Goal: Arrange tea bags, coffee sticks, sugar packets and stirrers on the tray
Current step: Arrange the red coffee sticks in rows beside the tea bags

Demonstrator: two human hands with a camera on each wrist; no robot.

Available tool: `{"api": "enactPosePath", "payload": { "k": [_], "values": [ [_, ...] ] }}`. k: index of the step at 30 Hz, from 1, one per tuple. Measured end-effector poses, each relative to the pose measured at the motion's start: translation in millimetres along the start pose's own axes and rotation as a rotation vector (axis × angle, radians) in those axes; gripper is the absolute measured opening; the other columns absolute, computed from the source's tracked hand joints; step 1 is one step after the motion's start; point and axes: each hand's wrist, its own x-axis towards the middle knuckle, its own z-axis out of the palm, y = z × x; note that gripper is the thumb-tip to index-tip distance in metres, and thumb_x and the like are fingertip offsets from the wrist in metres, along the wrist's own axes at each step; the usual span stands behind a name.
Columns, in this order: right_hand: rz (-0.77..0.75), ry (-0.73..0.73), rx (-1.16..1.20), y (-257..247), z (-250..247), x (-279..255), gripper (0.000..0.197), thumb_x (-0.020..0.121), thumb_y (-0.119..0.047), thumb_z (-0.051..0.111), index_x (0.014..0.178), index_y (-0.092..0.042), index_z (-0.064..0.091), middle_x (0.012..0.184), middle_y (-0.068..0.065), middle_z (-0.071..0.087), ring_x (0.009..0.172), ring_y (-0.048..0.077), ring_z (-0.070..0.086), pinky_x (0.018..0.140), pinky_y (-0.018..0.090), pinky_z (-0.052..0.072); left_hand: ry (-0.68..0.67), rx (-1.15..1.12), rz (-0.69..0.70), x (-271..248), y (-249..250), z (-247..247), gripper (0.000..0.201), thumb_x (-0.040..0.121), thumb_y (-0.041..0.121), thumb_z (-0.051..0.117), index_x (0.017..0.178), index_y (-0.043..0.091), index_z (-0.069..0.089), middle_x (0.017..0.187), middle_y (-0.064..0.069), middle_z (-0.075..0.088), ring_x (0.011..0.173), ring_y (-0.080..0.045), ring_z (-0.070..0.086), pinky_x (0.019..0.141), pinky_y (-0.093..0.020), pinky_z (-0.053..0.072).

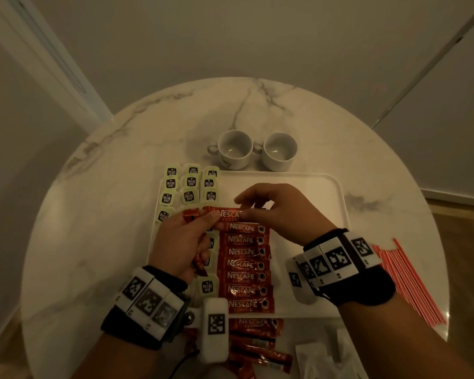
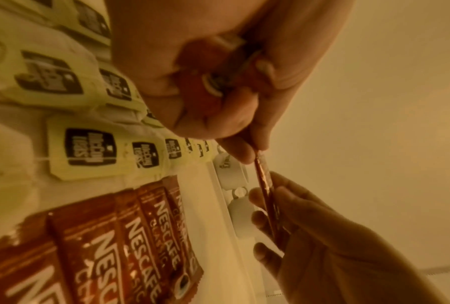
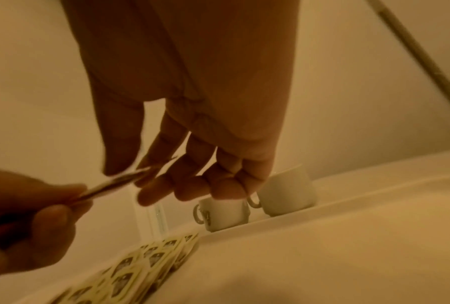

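A white tray lies on a round marble table. Tea bags fill its left side in rows, and a column of red coffee sticks runs down its middle. Above the far end of that column both hands hold one coffee stick level. My left hand pinches its left end and also grips a small bundle of sticks in the palm. My right hand pinches the same stick between thumb and fingers. In the left wrist view the stick shows edge-on between the two hands.
Two white cups stand just beyond the tray. Red-and-white stirrers lie on the table to the right. Loose coffee sticks and white sugar packets lie at the near edge. The tray's right half is bare.
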Motion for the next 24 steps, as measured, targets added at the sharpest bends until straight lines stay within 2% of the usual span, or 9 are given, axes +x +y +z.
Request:
{"api": "enactPosePath", "payload": {
  "k": [3,5,6,9,14,16,19,24],
  "values": [
    [0.01,-0.002,-0.1,-1,0,9,0.013,0.084,-0.014,0.068,0.089,-0.025,0.071,0.08,-0.014,0.065,0.077,-0.002,0.059,0.065,0.006,0.043,-0.003,0.028,-0.017,1,-2,-1,0.011,0.09,0.015,0.061,0.086,0.007,0.067,0.077,-0.009,0.068,0.036,-0.009,0.034,0.036,-0.019,0.033],
    [0.067,0.041,-0.096,7,-2,17,0.012,0.083,-0.011,0.068,0.087,-0.022,0.069,0.08,-0.013,0.065,0.076,0.0,0.059,0.067,0.01,0.045,0.017,0.057,-0.014,1,-1,-5,0.013,0.091,0.018,0.061,0.085,0.007,0.067,0.078,-0.008,0.066,0.036,-0.009,0.035,0.036,-0.021,0.034],
    [0.1,0.059,-0.098,12,-2,21,0.013,0.082,-0.009,0.068,0.087,-0.022,0.069,0.08,-0.011,0.065,0.076,0.001,0.059,0.067,0.012,0.045,0.027,0.067,-0.012,1,-1,-7,0.014,0.091,0.019,0.061,0.088,0.006,0.066,0.077,-0.007,0.065,0.036,-0.009,0.035,0.036,-0.021,0.034],
    [0.172,0.073,-0.126,29,3,33,0.016,0.083,-0.007,0.066,0.086,-0.022,0.069,0.083,-0.01,0.066,0.075,-0.001,0.059,0.063,0.009,0.041,0.027,0.077,-0.011,2,0,-12,0.018,0.091,0.02,0.061,0.097,0.002,0.063,0.076,-0.008,0.063,0.035,-0.01,0.034,0.036,-0.02,0.033],
    [0.176,0.014,-0.205,39,13,47,0.017,0.083,-0.007,0.066,0.086,-0.022,0.071,0.085,-0.009,0.068,0.074,-0.003,0.057,0.065,0.008,0.039,-0.02,0.087,-0.024,-2,-1,-13,0.016,0.091,0.019,0.06,0.095,0.003,0.062,0.067,-0.005,0.056,0.034,-0.011,0.033,0.037,-0.02,0.032],
    [0.169,0.002,-0.231,40,14,50,0.015,0.083,-0.008,0.066,0.089,-0.021,0.073,0.087,-0.009,0.068,0.076,0.0,0.058,0.068,0.011,0.04,-0.048,0.075,-0.033,-3,-1,-13,0.013,0.092,0.02,0.06,0.091,0.006,0.061,0.066,-0.005,0.053,0.034,-0.011,0.032,0.037,-0.019,0.031],
    [0.164,0.004,-0.307,41,17,51,0.017,0.083,-0.01,0.065,0.091,-0.022,0.074,0.096,-0.003,0.064,0.09,0.011,0.058,0.078,0.021,0.042,-0.061,0.061,-0.044,-4,-2,-13,0.014,0.091,0.02,0.06,0.092,0.006,0.06,0.064,-0.005,0.051,0.034,-0.011,0.032,0.037,-0.019,0.03],
    [0.13,-0.022,-0.368,41,17,49,0.02,0.086,-0.012,0.061,0.094,-0.024,0.074,0.1,0.002,0.06,0.095,0.015,0.055,0.08,0.023,0.04,-0.061,0.042,-0.059,-4,-3,-13,0.018,0.09,0.019,0.061,0.099,0.004,0.06,0.062,-0.004,0.051,0.034,-0.011,0.032,0.036,-0.018,0.03]
  ]
}}
